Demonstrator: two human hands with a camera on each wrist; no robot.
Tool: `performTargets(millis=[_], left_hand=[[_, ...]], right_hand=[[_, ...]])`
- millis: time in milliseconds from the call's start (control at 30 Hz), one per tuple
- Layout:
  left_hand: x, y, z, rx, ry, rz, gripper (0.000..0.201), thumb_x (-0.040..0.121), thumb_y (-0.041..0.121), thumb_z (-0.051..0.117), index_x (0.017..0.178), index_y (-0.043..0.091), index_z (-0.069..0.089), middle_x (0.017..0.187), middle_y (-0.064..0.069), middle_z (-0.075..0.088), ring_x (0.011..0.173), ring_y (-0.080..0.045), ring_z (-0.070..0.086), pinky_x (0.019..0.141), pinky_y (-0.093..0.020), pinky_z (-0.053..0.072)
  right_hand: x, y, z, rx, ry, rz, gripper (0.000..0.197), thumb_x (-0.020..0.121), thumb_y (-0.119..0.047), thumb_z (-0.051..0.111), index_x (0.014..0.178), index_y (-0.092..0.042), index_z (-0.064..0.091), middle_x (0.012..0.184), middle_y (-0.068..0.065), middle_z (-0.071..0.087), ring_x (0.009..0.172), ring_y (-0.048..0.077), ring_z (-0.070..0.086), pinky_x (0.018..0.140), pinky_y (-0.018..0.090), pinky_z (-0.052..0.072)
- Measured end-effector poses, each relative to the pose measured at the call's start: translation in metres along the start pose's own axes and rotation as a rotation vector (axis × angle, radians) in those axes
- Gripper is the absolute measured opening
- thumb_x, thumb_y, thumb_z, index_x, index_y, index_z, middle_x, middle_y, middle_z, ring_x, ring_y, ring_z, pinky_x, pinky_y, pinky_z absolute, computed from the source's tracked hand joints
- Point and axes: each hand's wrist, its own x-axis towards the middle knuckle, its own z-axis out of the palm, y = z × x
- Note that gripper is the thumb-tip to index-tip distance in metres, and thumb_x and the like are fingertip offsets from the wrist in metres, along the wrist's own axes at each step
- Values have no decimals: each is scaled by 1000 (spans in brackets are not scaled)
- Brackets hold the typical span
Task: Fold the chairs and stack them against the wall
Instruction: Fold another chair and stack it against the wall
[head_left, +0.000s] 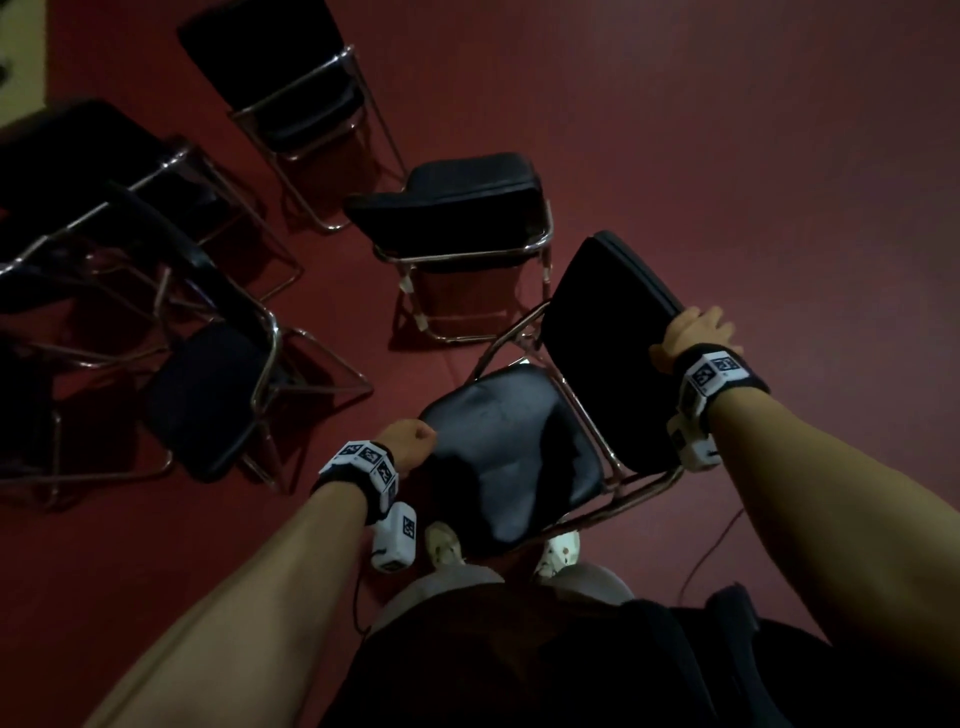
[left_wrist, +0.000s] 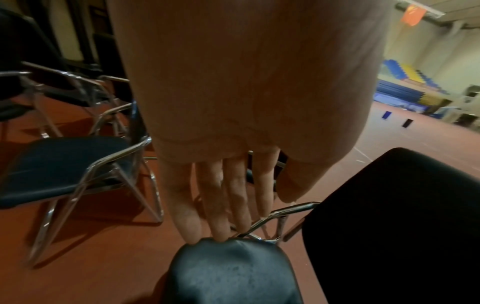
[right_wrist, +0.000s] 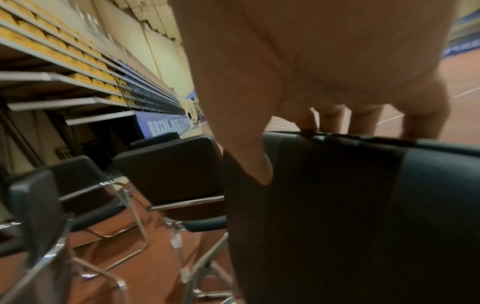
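Note:
A black padded folding chair with a chrome frame stands unfolded right in front of me. Its seat (head_left: 509, 452) is nearest me and its backrest (head_left: 608, 332) rises to the right. My left hand (head_left: 410, 441) is at the seat's left edge. In the left wrist view its fingertips (left_wrist: 221, 234) are tucked behind the edge of the seat (left_wrist: 228, 271), with the thumb free. My right hand (head_left: 696, 332) grips the top edge of the backrest (right_wrist: 363, 205), thumb (right_wrist: 249, 156) on its near face and the fingers over the top.
Several more unfolded black chairs stand on the red floor: one just ahead (head_left: 457, 218), one farther back (head_left: 280, 78), two at left (head_left: 78, 156) (head_left: 208, 395). My shoes (head_left: 441, 543) are under the seat. A thin cable (head_left: 711, 545) lies at right. Bare floor lies to the right.

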Motion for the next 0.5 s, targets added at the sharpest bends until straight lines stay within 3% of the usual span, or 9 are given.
performTargets(millis=[67, 167, 233, 300, 367, 433, 500], left_hand=[[2, -10, 6, -39, -21, -34, 17, 97, 30, 55, 101, 22, 69, 97, -4, 70, 82, -20, 65, 63, -26, 51], [7, -19, 18, -147, -74, -57, 14, 96, 26, 56, 94, 20, 68, 104, -15, 71, 89, -27, 67, 77, -39, 59], [6, -19, 23, -196, -84, -66, 19, 97, 26, 53, 102, 16, 69, 108, -14, 70, 94, -30, 66, 73, -36, 56], [5, -21, 27, -233, -76, -71, 26, 99, 27, 51, 111, 12, 68, 109, -14, 69, 90, -27, 64, 71, -33, 52], [6, -26, 27, -262, -83, -77, 27, 99, 31, 50, 111, 14, 67, 109, -12, 69, 93, -28, 67, 77, -38, 57], [8, -38, 24, -307, -106, -82, 25, 100, 31, 48, 106, 16, 66, 109, -11, 69, 101, -33, 67, 83, -45, 58], [9, -56, 23, -363, -131, -117, 27, 100, 32, 45, 105, 16, 65, 110, -11, 69, 103, -33, 67, 88, -49, 58]], right_hand=[[-11, -8, 9, 1, 54, -31, 55, 91, -31, 67, 131, -4, 40, 140, 20, 34, 129, 41, 35, 99, 55, 41], [-37, -23, 31, -34, 94, -147, 45, 91, -30, 65, 123, -7, 43, 130, 20, 39, 118, 40, 42, 86, 47, 48], [-61, -40, 49, -46, 49, -216, 44, 90, -32, 64, 123, -11, 44, 129, 18, 39, 116, 40, 43, 85, 47, 47], [-88, -65, 72, -39, 13, -280, 44, 90, -34, 61, 126, -14, 44, 134, 18, 37, 118, 40, 43, 88, 49, 46], [-115, -86, 98, -75, -60, -336, 58, 88, -40, 63, 136, -18, 39, 144, 17, 31, 124, 41, 40, 92, 51, 45], [-142, -103, 126, -133, -190, -397, 84, 86, -46, 66, 152, -19, 22, 153, 15, 19, 133, 42, 34, 100, 54, 43], [-168, -119, 158, -125, -237, -440, 96, 86, -46, 66, 158, -16, 9, 156, 13, 16, 134, 43, 35, 101, 53, 44]])
